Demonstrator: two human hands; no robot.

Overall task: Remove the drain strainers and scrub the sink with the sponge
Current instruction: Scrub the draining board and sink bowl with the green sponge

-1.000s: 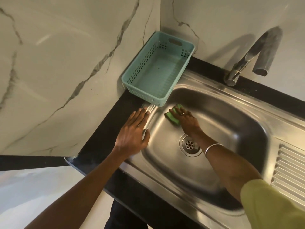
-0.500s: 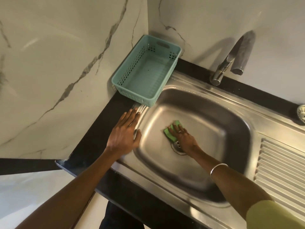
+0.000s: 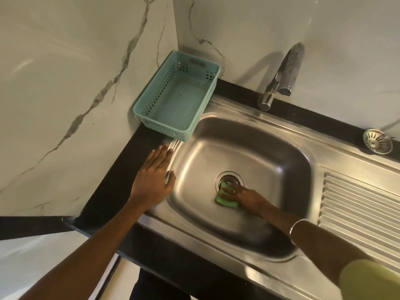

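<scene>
The right hand (image 3: 249, 197) pinches the sponge (image 3: 225, 199) in its grip, the drain (image 3: 229, 180) just beyond its fingertips.

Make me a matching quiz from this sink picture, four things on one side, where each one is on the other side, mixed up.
Things:
1. sponge
2. drain strainer
3. basket
4. left hand

Places:
A. in the corner where the walls meet
B. flat on the sink's left rim
C. on the basin floor at the drain, under the right hand
D. far right, on the ledge behind the ribbed drainboard

Pairs: 1-C, 2-D, 3-A, 4-B
</scene>
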